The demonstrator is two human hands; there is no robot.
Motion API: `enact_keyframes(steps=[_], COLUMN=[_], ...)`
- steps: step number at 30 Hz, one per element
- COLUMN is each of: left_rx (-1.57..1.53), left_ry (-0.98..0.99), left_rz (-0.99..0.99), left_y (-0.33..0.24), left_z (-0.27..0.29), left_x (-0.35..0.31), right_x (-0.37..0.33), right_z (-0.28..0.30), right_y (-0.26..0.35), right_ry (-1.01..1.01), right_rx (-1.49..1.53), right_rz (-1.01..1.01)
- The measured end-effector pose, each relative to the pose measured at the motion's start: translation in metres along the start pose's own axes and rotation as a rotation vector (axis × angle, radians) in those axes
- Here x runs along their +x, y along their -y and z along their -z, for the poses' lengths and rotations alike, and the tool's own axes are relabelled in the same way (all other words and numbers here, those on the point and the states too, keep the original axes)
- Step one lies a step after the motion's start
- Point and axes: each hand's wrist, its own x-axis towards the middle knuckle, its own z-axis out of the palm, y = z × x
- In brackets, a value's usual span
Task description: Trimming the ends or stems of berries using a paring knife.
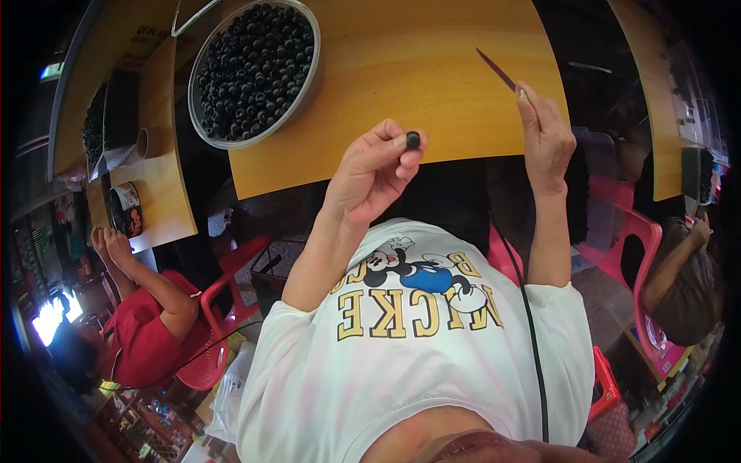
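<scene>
My left hand (pixel 374 166) is closed in a pinch, holding a small black bead-like piece (pixel 413 140) up between thumb and fingers over the table's near edge. Farther right, my right hand (pixel 549 139) grips a thin, dark purple pointed tool (pixel 496 69) by its end, its tip slanting up and left over the table. The tool and the piece are well apart. A clear round bowl (pixel 316 81) at the upper left is heaped with several similar black pieces (pixel 258 69), some showing a hole.
The yellow wooden table (pixel 409 69) spans the front. At left, a person in red (pixel 158 332) sits at another table with a dark patterned tub (pixel 126 208). On the right, another person (pixel 683 289) works beside a pink chair (pixel 641 255). A black cable (pixel 532 332) hangs across my shirt.
</scene>
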Motion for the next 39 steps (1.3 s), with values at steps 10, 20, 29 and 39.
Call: enact_keyframes(steps=[10,20,29,39], left_rx=[-0.036,1.396,2.190,0.550], left_ry=[-0.043,-0.473,-0.555,-0.017], left_rz=[-0.067,-0.452,-0.371,-0.223], left_y=[-0.035,-0.185,-0.195,-0.149], left_z=[-0.009,-0.024,-0.011,-0.031], left_x=[-0.006,0.012,0.031,0.006], right_x=[-0.019,-0.026,-0.027,-0.015], right_z=[-0.011,-0.003,0.000,0.006], right_y=[0.024,0.024,0.023,0.039], right_ry=[0.085,0.129,0.123,0.156], right_rx=[0.128,0.159,0.102,0.243], right_rz=[-0.115,-0.121,-0.079,-0.053])
